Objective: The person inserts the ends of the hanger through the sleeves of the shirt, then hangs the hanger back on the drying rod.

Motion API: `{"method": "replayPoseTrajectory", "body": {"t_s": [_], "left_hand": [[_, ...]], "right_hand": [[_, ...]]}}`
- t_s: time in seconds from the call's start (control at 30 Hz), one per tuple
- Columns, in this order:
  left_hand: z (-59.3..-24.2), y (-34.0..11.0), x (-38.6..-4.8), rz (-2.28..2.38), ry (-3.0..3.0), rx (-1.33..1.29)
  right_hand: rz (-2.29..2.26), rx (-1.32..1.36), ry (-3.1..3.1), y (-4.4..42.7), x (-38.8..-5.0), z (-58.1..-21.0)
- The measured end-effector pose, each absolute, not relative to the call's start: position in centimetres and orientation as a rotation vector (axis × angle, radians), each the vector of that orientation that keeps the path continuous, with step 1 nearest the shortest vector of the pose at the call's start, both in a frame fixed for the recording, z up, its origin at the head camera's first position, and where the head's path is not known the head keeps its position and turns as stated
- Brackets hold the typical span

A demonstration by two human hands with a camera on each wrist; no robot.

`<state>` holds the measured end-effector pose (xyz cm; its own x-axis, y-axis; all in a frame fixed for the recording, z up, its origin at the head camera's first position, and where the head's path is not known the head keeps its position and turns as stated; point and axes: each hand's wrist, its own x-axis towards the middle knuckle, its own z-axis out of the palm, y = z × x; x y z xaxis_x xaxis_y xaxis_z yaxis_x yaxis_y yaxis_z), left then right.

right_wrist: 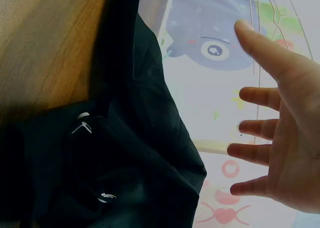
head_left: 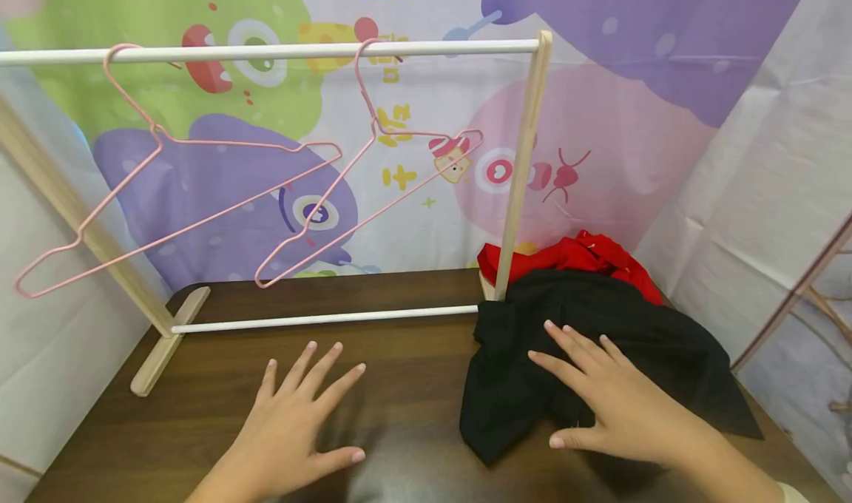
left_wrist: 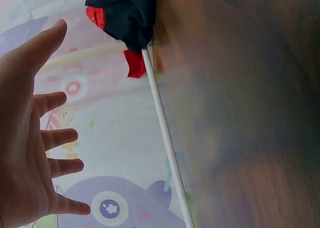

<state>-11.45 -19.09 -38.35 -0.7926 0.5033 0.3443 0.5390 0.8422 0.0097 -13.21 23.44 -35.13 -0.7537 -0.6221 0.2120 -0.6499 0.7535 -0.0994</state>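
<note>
Both hands are spread with fingers apart and hold nothing. In the head view the left hand (head_left: 289, 422) hovers over the brown table in front of the rack's lower bar; the left wrist view shows its palm (left_wrist: 25, 138). My right hand (head_left: 615, 407) is above the black cloth (head_left: 639, 333), which lies rumpled at the right of the table; whether it touches the cloth is unclear. Behind the black cloth lies a red cloth (head_left: 586, 255). White marks or strings show on the black cloth (right_wrist: 145, 153) in the right wrist view, beside the right hand (right_wrist: 290, 143).
A rack with a white top rail (head_left: 253, 53) and wooden posts stands on the table (head_left: 399, 385). Two pink hangers, a left one (head_left: 226, 143) and a right one (head_left: 413, 133), hang from the rail. A printed cartoon curtain is behind, with pale fabric at both sides.
</note>
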Motion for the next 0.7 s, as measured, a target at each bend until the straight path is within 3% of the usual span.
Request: {"method": "replayPoseTrajectory", "body": {"t_s": [0.7], "left_hand": [[-37.8, -15.8, -13.3, -0.238, -2.491, -1.034]], "right_hand": [[0.187, 1.019, -2.651, 25.3, -13.1, -34.2]]}}
